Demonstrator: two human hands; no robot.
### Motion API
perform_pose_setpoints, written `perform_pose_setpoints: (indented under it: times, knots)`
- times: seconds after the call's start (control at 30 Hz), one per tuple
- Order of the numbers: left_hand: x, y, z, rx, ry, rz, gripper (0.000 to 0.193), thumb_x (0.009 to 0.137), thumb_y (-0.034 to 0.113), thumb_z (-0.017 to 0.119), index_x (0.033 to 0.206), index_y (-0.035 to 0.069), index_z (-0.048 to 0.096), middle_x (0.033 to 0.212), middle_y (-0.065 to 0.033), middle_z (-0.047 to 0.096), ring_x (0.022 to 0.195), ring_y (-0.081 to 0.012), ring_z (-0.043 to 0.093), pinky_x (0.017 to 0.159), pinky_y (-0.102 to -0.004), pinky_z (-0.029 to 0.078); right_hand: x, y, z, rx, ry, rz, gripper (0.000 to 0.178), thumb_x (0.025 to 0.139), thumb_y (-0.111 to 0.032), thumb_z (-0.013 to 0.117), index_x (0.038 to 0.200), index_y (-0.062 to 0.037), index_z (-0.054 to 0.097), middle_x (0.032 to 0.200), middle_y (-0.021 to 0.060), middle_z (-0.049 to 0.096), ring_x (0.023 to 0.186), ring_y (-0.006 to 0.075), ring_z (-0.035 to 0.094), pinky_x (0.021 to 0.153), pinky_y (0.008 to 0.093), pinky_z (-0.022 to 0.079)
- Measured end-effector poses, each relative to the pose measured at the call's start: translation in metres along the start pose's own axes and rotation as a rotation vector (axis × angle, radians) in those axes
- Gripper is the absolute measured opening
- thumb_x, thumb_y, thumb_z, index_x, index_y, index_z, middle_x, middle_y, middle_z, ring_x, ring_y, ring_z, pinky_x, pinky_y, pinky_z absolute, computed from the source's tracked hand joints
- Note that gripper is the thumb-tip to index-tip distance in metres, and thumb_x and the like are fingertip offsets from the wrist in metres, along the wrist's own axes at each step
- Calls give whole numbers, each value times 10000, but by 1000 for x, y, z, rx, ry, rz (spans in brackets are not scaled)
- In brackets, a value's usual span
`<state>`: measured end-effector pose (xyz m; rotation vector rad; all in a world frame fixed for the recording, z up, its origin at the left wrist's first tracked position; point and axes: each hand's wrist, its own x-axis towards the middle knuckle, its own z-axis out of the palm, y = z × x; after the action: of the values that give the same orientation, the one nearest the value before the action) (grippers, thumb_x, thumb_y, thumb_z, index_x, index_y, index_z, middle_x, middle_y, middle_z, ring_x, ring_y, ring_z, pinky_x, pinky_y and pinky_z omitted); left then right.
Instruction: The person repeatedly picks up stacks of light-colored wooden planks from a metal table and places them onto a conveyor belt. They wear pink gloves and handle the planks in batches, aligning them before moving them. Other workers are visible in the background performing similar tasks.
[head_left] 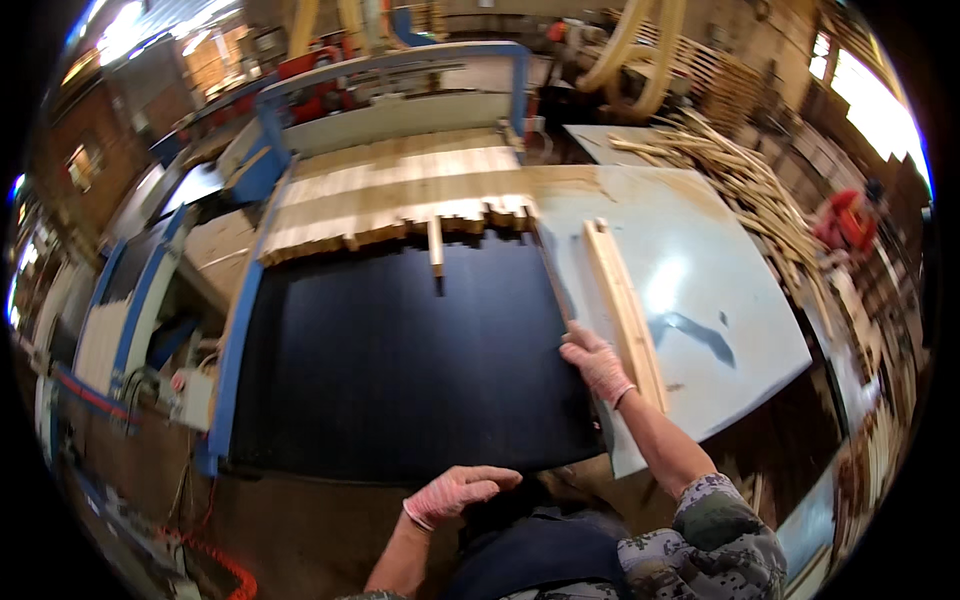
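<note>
My right hand (pixel 597 362), in a pink glove, rests flat on the pale blue-grey table (pixel 720 300), its fingers on the lower end of a long wooden strip (pixel 622 300) that lies lengthwise there. My left hand (pixel 455 493), also gloved, hangs near my waist at the front edge of the black conveyor belt (pixel 400 350), fingers loosely curled and holding nothing. At the belt's far end sits a wide batch of pale wooden boards (pixel 400 195), one short piece (pixel 436 245) sticking out toward me.
A blue-framed machine (pixel 390 80) stands behind the boards. A heap of thin wood offcuts (pixel 750 190) lies on the far right of the table. A person in red (pixel 848 220) works at the far right. Yellow ducts (pixel 640 40) hang overhead.
</note>
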<state>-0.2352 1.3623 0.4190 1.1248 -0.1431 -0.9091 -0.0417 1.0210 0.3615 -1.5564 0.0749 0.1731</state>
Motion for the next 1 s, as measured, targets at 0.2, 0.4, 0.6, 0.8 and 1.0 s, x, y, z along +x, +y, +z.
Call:
perform_pose_setpoints:
  times: [0.2, 0.4, 0.6, 0.8, 1.0]
  knots:
    - [61, -60, 39, -50, -189, -186, 601, 1059, 383, 682, 1483, -36, 610, 1471, -138, 667, 1388, -237, 594, 1221, -380, 407, -142, -27, 1, 50, -441, 249, 659, 1032, -255, 743, 1599, -28, 497, 1328, 146, 702, 1193, 189, 640, 1083, 365, 506]
    - [124, -88, 66, 281, -347, -395, 516, 1064, 336, 670, 1423, -34, 657, 1405, -118, 698, 1287, -195, 642, 1140, -348, 468, -252, 48, -56, -71, -531, 392, 640, 1072, -279, 658, 1616, -5, 458, 1448, 127, 659, 1202, 204, 626, 1078, 356, 497]
    - [173, -62, 175, 444, -373, -459, 456, 1045, 249, 678, 1394, -43, 667, 1384, -156, 708, 1290, -276, 643, 1129, -394, 482, -341, 223, -183, -599, -186, 501, 472, 962, -377, 623, 1237, -1, 698, 1172, 252, 728, 1051, 374, 686, 902, 438, 550]
    - [241, -116, 276, 482, -327, -523, 480, 1043, 266, 697, 1409, -43, 657, 1344, -158, 719, 1269, -249, 652, 1122, -379, 492, -530, 340, -271, -213, 317, 1108, 522, 918, -457, 661, 1179, -17, 761, 1081, 214, 769, 931, 341, 729, 852, 464, 558]
    - [335, -222, 360, 440, -396, -505, 499, 1067, 233, 660, 1451, -82, 609, 1373, -191, 707, 1242, -249, 685, 1111, -350, 515, -646, 380, -315, -186, 411, 1189, 459, 948, -442, 662, 1265, -129, 774, 1291, 180, 742, 1167, 357, 703, 1004, 451, 529]
